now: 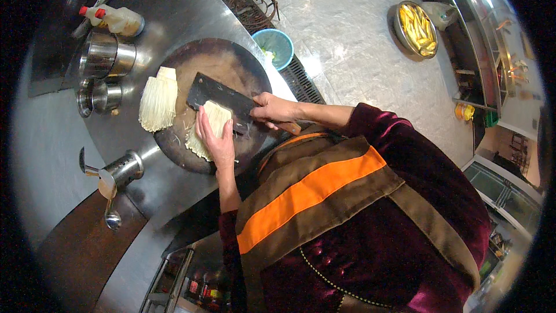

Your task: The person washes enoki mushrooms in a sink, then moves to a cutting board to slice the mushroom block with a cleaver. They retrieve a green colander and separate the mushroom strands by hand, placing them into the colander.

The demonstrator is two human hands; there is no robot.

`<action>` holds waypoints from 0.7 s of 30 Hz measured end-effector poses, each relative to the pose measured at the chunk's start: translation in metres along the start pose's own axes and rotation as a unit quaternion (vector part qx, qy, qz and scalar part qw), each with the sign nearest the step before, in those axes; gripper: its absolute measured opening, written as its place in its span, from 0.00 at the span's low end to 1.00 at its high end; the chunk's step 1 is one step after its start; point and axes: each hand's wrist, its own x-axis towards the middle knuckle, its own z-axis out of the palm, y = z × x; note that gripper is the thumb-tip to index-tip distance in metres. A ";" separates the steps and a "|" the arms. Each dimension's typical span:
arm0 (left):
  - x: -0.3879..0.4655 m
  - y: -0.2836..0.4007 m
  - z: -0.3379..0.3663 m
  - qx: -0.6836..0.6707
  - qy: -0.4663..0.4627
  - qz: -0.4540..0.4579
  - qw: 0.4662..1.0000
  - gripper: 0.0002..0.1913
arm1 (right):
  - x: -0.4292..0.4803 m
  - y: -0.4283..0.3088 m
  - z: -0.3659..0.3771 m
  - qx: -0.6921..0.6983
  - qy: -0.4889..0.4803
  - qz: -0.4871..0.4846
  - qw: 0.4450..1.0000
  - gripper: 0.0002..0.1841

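Note:
On a round wooden chopping board [234,58], my right hand [276,108] grips the wooden handle of a Chinese cleaver [221,95]. Its broad dark blade lies nearly flat, partly beneath a bunch of enoki mushrooms [219,115]. My left hand [215,137] rests on that bunch, with fingers on one side and the thumb on the other. More enoki mushrooms [158,102] lie side by side at the board's left edge, away from both hands. Small loose strands are scattered on the board near the blade. The underside of the held bunch is hidden.
Steel pots [100,54] and squeeze bottles with red caps [124,21] stand left of the board on the steel counter [173,0]. A perforated steel utensil holder [130,167] is nearer. Beyond the board are a blue bin [276,48] and a floor drain grate [308,82].

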 end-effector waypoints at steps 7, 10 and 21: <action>0.002 0.000 -0.005 -0.002 -0.005 -0.011 1.000 0.40 | -0.010 0.004 0.012 -0.055 -0.089 0.069 0.992 0.08; 0.002 0.008 -0.011 -0.015 0.003 -0.012 1.000 0.40 | -0.010 -0.003 0.012 -0.063 -0.111 0.073 0.989 0.08; 0.086 -0.026 -0.088 0.096 0.051 0.016 0.994 0.37 | 0.038 -0.067 0.062 0.006 -0.125 -0.029 0.992 0.09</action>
